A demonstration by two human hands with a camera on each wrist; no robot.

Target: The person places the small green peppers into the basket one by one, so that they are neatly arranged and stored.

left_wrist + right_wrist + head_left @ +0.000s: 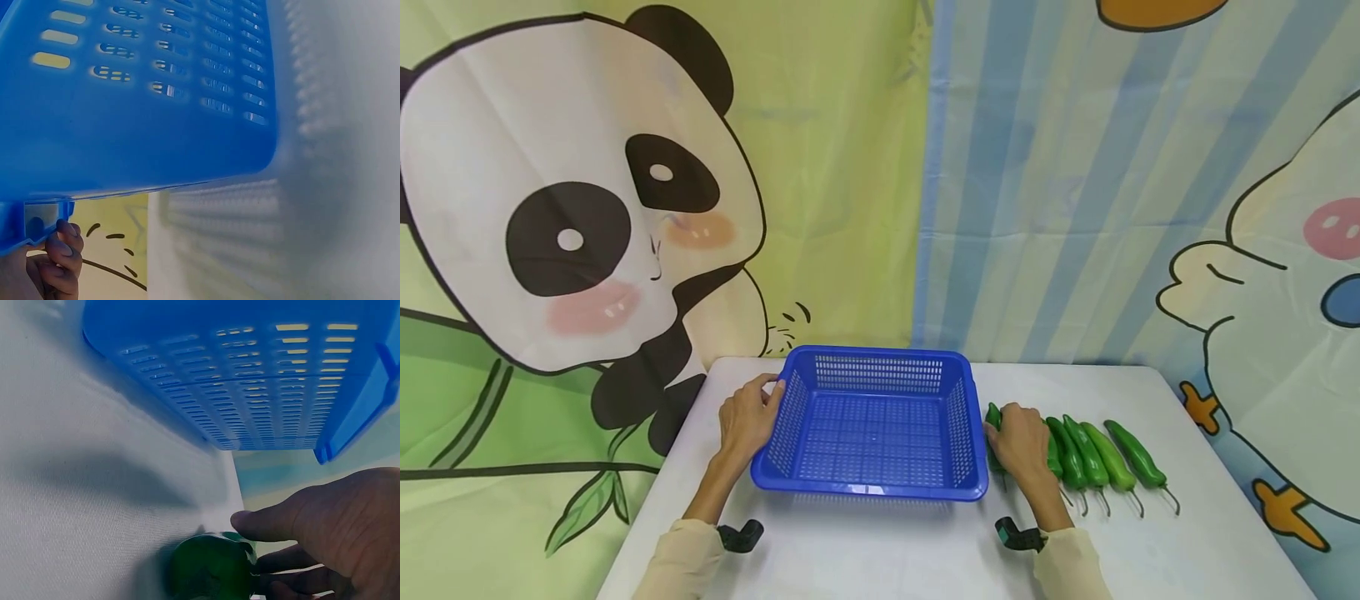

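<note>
Across the white table (880,554), in the head view, a blue rectangular plastic basket (865,490) with slotted walls and a lattice floor stands upright. The person's left hand (748,421) grips its left rim. Just beside its right wall, the right hand (1022,437) reaches down among the peppers. One long, glossy dark green pepper (993,417) lies between that hand and the basket, partly covered by the hand; five green peppers (1088,457) lie in a row on the other side, stems pointing toward the person. Cream sleeves (681,562) cover the forearms. Behind the table I see a printed cloth with a big black-and-white panda (572,125) and a blue-striped cloth (1037,167).

Through the left wrist view, the basket's slotted wall fills the upper left, and the left fingers (62,250) curl at the rim, clamped on it.

Through the right wrist view, the rounded end of a dark green pepper sits at the bottom edge, apart from the basket. Thumb and fingers stand apart close to it; I cannot tell whether they are clamped on it.
</note>
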